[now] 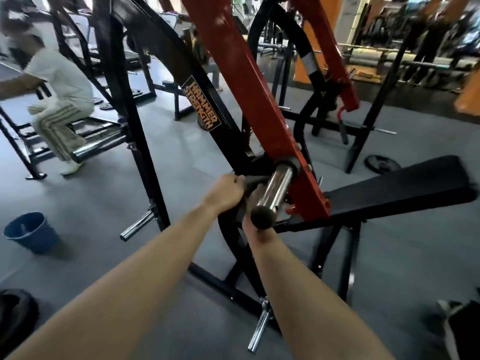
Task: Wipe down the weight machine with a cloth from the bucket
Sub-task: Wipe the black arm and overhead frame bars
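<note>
The weight machine has a black frame (pixel 201 106) with an orange label, a red lever arm (pixel 249 81) and a chrome weight horn (pixel 276 190) pointing at me. My left hand (pixel 228 190) grips a dark grey cloth (pixel 253 181) against the frame, just left of the horn. My right hand (pixel 255 201) is just below and behind the horn's black end cap, which hides most of it, so its fingers are unclear. A blue bucket (pixel 31 232) stands on the grey floor at the far left, well away from both hands.
A black bench pad (pixel 400 185) juts out to the right of the horn. A person in light clothes (pixel 59 100) sits on another machine at left. Weight plates lie on the floor (pixel 381 165) (pixel 15 315). Chrome pegs (pixel 136 226) (pixel 259 331) stick out low on the frame.
</note>
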`<state>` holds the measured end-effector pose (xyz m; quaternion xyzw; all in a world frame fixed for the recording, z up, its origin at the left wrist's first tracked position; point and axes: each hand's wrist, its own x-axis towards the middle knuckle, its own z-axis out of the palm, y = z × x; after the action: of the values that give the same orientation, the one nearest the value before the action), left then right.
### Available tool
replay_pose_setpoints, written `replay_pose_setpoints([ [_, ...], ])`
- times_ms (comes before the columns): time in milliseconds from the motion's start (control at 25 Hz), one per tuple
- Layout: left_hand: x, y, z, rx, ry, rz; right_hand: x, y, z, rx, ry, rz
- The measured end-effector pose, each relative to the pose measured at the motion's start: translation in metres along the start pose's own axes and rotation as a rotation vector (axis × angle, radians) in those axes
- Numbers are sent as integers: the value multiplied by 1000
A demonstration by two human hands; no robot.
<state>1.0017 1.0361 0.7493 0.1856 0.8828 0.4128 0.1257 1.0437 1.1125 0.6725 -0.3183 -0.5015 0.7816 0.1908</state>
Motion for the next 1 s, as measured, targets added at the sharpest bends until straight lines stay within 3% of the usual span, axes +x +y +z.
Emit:
replay_pose_setpoints([
  [80,18,-25,-9,60,-7,57,20,3,32,-107,107,-107],
  [200,53,-45,-23,129,-21,110,42,-12,78,-23,477,-251],
  [320,90,-55,-30,187,19,318,57,1,95,68,555,-412],
  [600,142,-55,-29,124,-85,589,88,-22,114,251,931,-277],
  [800,164,-52,-55,45,-246,749,73,-48,141,-186,926,-509],
  [1000,170,-60,-89,41,-306,874,61,-36,136,-665,1073,-467],
])
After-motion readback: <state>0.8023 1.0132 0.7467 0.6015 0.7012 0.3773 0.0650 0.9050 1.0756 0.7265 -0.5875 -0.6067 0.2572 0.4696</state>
